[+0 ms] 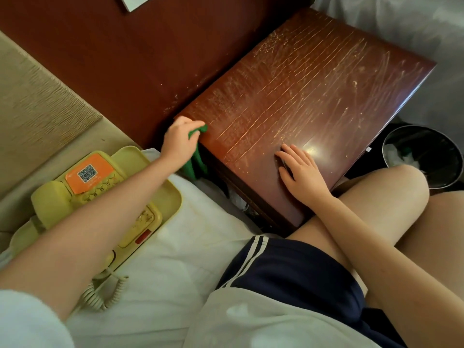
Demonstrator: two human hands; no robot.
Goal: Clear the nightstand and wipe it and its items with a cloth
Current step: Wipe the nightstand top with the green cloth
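Left hand: the left hand point(179, 139) gripped a green cloth point(198, 144) at the nightstand point(313, 96) corner, frame centre-left.
Right hand: the right hand point(300, 169) lay spread flat on the top.
Telephone: a yellow telephone point(100, 197) sat on the bed, lower left.

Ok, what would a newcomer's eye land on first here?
The nightstand, its red-brown top heavily scratched, fills the centre right. At its left corner the left hand grips a green cloth, while the right hand lies flat near the front edge. A yellow phone sits on the bed at left.
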